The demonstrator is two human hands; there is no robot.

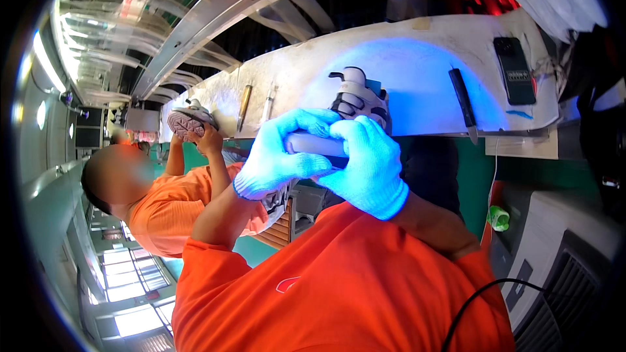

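White knit gloves, lit blue, cover both my hands. My left hand (274, 153) and my right hand (370, 166) close together around what looks like a shoe (316, 145), close in front of my chest at the bench's near edge. Between the gloves only its pale rounded edge and a dark part show; the fingers hide the rest. Just beyond my hands, a grey-white shoe with black straps or laces (355, 99) rests on the bench (417, 58) inside a pool of blue light. My fingers overlap its near side in the view, and I cannot tell whether they touch.
Right of the shoe lies a black-handled knife (462, 99), then a black phone (515, 72). Left lie a brown pen-like tool (244, 107) and a slim white tool (268, 101). Farther left, a co-worker in orange (179, 205) holds another shoe (192, 119). A metal beam (215, 10) runs above.
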